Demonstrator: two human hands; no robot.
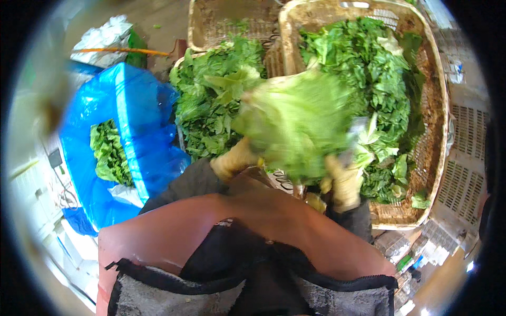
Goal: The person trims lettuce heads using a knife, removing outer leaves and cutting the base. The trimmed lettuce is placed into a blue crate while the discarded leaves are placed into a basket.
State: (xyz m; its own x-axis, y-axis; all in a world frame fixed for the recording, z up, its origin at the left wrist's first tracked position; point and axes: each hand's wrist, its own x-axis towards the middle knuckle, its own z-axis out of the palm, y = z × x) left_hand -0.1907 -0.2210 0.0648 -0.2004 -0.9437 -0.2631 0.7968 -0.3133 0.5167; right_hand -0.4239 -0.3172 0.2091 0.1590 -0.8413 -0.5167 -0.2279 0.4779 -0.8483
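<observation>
A head of leafy lettuce [304,122], blurred by motion, hangs before me between two plastic crates, its cut stem end to the upper left. My left hand [236,158], in a yellowish glove, grips it from below; its leaves hide the fingers. In a matching glove, my right hand [343,183] is at the lettuce's lower right edge. From it rises a blurred grey blade [357,128], which looks like a knife. Loose greens [217,106] fill the crate area on the left. More dark green leaves [367,79] lie heaped in the large crate [429,170] on the right.
At left, a blue plastic bag [99,102] lines a container with some leafy greens [110,154] inside. A white plastic bundle [104,37] and an orange strip [122,50] lie beyond it. Another crate [209,23] stands at the far side. Grey slotted crates [462,181] line the right.
</observation>
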